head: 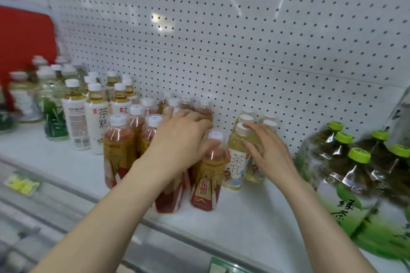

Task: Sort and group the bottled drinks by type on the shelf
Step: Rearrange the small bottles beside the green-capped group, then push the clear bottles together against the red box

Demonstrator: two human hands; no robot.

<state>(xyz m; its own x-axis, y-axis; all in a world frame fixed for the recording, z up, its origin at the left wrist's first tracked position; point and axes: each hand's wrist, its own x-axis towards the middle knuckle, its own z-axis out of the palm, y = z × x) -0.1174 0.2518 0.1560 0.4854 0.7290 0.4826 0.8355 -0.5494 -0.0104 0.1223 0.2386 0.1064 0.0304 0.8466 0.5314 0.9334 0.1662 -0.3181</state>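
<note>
Your left hand (182,133) rests spread atop the red-labelled bottles (206,173) mid-shelf (255,224). Just right of that cluster, your right hand (268,150), the nearer one, curls loosely around an upright pale tea bottle (236,157); firm grip unclear.

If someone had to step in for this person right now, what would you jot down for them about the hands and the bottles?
Left hand: draped over the cluster of red-labelled bottles, fingers against the front one; whether it grips is unclear.
Right hand: fingers on the pale yellow tea bottles just right of the red ones; grip unclear too.
Already grouped: white-labelled tea bottles to the left, red-labelled ones mid-shelf.
Shrink-wrapped pack of green-capped bottles sits at far right, tilted.
Left to do: the pale yellow bottles stand apart from the similar white-labelled group; probably join them. The blurred far-left bottles need checking.
</note>
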